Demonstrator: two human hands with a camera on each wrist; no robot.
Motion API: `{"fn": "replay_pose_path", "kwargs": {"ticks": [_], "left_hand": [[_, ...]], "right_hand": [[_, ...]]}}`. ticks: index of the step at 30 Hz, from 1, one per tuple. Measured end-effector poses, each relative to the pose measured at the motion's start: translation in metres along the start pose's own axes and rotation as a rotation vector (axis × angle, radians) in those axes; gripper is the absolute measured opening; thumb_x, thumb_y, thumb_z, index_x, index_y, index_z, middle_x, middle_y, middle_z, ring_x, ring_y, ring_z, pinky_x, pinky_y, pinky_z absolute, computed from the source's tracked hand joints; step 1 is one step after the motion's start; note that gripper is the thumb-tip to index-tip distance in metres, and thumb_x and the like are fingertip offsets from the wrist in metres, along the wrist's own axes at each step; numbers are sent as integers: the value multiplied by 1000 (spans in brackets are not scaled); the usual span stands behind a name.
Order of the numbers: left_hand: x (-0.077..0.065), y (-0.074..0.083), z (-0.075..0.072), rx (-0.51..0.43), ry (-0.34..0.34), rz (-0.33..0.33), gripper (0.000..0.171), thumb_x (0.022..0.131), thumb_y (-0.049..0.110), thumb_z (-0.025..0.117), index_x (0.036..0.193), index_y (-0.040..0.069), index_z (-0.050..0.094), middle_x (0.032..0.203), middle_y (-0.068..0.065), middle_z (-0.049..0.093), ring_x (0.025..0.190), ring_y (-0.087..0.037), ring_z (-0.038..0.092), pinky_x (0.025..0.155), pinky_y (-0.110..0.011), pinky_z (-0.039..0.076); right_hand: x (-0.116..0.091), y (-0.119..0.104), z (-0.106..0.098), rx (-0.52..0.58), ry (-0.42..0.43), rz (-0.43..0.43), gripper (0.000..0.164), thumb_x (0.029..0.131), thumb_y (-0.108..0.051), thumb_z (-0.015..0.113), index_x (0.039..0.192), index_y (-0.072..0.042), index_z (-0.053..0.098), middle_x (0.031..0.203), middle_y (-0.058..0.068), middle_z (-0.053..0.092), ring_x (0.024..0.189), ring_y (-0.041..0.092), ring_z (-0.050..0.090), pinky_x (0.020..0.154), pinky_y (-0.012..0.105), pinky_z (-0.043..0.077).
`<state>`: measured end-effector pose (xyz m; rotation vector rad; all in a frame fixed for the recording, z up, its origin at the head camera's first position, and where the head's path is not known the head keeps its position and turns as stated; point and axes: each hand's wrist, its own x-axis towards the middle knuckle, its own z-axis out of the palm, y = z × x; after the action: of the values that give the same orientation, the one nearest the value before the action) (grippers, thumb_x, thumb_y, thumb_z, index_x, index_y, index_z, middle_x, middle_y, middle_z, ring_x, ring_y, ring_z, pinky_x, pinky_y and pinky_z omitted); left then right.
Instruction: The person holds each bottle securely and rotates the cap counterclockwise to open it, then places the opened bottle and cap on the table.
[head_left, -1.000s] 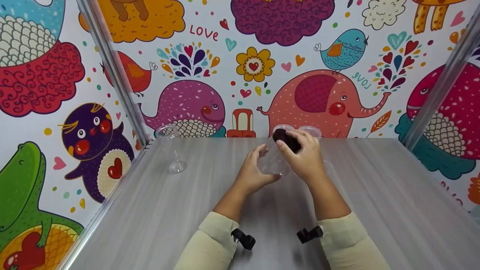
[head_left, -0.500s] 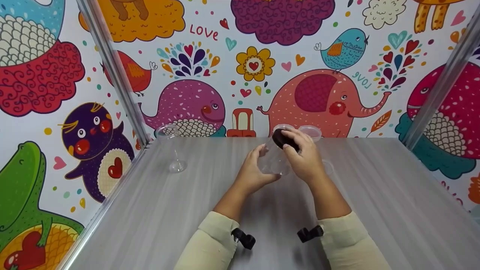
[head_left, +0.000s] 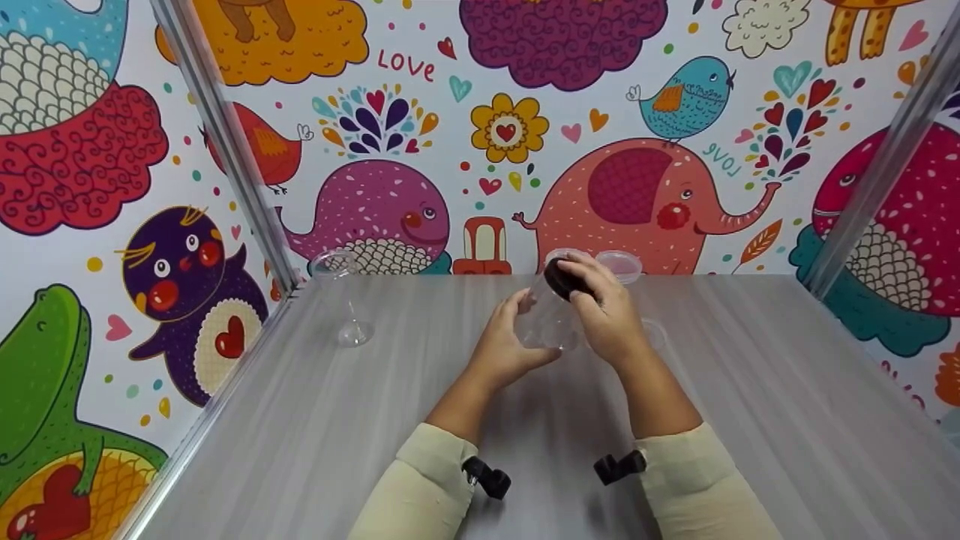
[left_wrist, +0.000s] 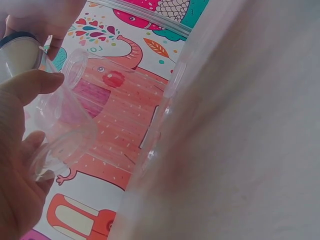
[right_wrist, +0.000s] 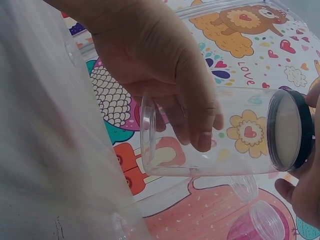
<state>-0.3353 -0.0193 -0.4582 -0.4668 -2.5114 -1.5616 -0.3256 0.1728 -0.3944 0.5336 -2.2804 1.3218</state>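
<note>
Open lane on the tabletop (head_left: 420,375) between the lone clear jar (head_left: 345,300) at left and the left hand (head_left: 510,341); more room right of the right forearm (head_left: 664,397). Straight ahead is blocked: held jar (head_left: 538,322) and right hand (head_left: 611,311) mid-table, more clear jars (right_wrist: 267,220) behind, then back wall (head_left: 510,206).

Clear cylindrical jar (right_wrist: 237,137), tilted; round black lid (right_wrist: 304,131), pale inside, over its mouth

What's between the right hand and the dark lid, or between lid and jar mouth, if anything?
Nothing visible. The right hand grips the dark lid directly, and that sits at the mouth of the clear jar. The left hand holds the jar's body, away from the mouth. Can't tell if the lid is fully seated.
</note>
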Motion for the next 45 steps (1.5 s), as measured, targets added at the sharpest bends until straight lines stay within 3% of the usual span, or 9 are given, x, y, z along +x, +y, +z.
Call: {"fn": "replay_pose_path", "kwargs": {"ticks": [5, 10, 15, 29, 38, 45], "left_hand": [[0, 0, 0, 16, 2, 20, 102, 75, 34, 97, 160, 25, 42, 155, 3, 57, 143, -21, 55, 117, -58, 52], [0, 0, 0, 19, 7, 15, 104, 73, 37, 97, 160, 27, 42, 155, 4, 57, 142, -21, 56, 115, -57, 54], [-1, -2, 0, 6, 7, 12, 105, 72, 40, 98, 160, 29, 41, 155, 5, 56, 142, -21, 56, 114, -57, 54], [0, 1, 0, 12, 12, 0, 104, 73, 36, 98, 160, 29, 42, 156, 4, 56, 142, -23, 56, 113, -59, 54], [1, 1, 0, 30, 14, 6, 103, 74, 34, 96, 160, 25, 41, 155, 2, 57, 144, -22, 54, 117, -60, 51], [1, 0, 1, 19, 16, -2, 103, 74, 32, 96, 160, 26, 41, 156, 3, 56, 145, -22, 53, 117, -62, 50]], "right_hand": [[1, -2, 1, -113, 72, 21, 49, 99, -42, 69, 144, -23, 68, 157, 5, 59, 150, 34, 45, 118, 64, 44], [2, -3, 1, -230, 109, 122, 61, 94, -59, 71, 144, -24, 68, 151, 11, 60, 143, 37, 45, 111, 66, 47], [2, -1, 1, -262, 88, 183, 68, 93, -64, 71, 144, -19, 68, 150, 16, 59, 141, 39, 46, 111, 66, 49], [1, -1, 2, -202, 46, 131, 51, 100, -46, 67, 144, -20, 69, 153, 10, 61, 142, 36, 46, 112, 65, 49], [1, 0, 0, -89, 44, -13, 44, 98, -18, 55, 139, -17, 73, 155, 3, 63, 148, 33, 50, 123, 61, 37], [0, -2, -1, -47, 32, 1, 46, 99, -15, 50, 138, -22, 73, 156, 1, 62, 152, 29, 49, 125, 59, 37]]}}
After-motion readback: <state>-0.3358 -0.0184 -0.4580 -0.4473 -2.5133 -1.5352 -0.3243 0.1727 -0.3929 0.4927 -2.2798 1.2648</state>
